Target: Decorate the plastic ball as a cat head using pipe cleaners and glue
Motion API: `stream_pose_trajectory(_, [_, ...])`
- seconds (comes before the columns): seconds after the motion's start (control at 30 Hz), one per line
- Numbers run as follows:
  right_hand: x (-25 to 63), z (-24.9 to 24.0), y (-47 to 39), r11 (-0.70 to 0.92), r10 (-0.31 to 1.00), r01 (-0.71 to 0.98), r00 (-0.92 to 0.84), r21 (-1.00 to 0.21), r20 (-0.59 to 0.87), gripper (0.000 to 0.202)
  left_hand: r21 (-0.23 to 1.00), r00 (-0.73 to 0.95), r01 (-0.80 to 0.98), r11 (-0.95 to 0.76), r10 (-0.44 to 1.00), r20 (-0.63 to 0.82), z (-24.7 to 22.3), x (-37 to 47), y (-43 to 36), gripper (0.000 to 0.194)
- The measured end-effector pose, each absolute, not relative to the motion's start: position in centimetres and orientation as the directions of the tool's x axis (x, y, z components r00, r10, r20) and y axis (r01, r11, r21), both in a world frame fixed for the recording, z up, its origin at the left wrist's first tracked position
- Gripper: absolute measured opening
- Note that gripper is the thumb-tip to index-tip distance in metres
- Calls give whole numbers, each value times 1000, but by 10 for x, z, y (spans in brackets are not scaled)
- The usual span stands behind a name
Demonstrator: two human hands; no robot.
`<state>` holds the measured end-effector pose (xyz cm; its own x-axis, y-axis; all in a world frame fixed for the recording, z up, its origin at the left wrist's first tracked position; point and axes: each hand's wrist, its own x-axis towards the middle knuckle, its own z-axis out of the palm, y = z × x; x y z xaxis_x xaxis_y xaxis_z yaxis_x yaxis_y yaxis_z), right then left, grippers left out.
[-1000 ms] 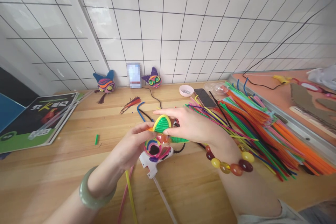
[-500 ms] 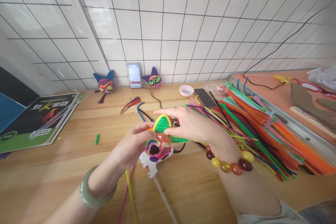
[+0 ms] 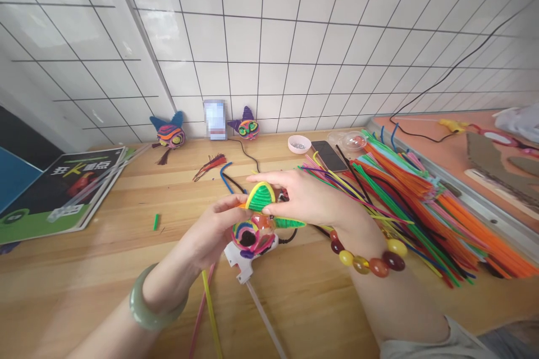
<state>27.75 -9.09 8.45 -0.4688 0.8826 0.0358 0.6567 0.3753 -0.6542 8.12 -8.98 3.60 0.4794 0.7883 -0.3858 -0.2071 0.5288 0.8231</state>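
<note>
A round, colourful pipe-cleaner figure [image 3: 253, 236] with a dark eye patch and green ears edged in yellow is held over the table. My left hand [image 3: 219, 227] grips its left side, thumb near the base of the upright ear [image 3: 261, 197]. My right hand [image 3: 301, 196] pinches that ear from the right, index finger stretched behind it. A second green ear [image 3: 289, 223] points right beneath my right hand. Below the figure lies a white glue gun [image 3: 241, 263] with a clear glue stick [image 3: 265, 317] extending toward me.
Pipe cleaners [image 3: 421, 219] lie heaped on the right. At the back are two finished figures [image 3: 170, 133], a lit phone [image 3: 215, 120], a pink bowl [image 3: 299, 145] and a dark phone [image 3: 328, 156]. Magazines [image 3: 63, 193] lie left, near a green piece [image 3: 156, 221].
</note>
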Motion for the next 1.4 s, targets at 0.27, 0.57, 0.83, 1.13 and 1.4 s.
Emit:
stream_pose_trajectory(0.27, [276,86,-92,349,893,658,-450,-667,22,57,814,471,-219,537,789,-394,35,82,-89,22])
stream_pose_trajectory(0.57, [275,85,-91,327,896,669,-444,-667,-6,58,827,458,-219,518,803,-382,33,84,-88,20])
stream_pose_trajectory(0.83, [275,83,-89,359,890,663,-455,-657,27,58,824,460,-223,521,801,-382,32,83,-88,18])
stream_pose_trajectory(1.13, [275,83,-90,351,890,666,-455,-658,14,57,820,475,-228,526,795,-378,32,83,-87,19])
stream_pose_trajectory(1.4, [276,85,-90,341,888,650,-459,-679,6,59,819,504,-227,527,783,-364,31,80,-87,20])
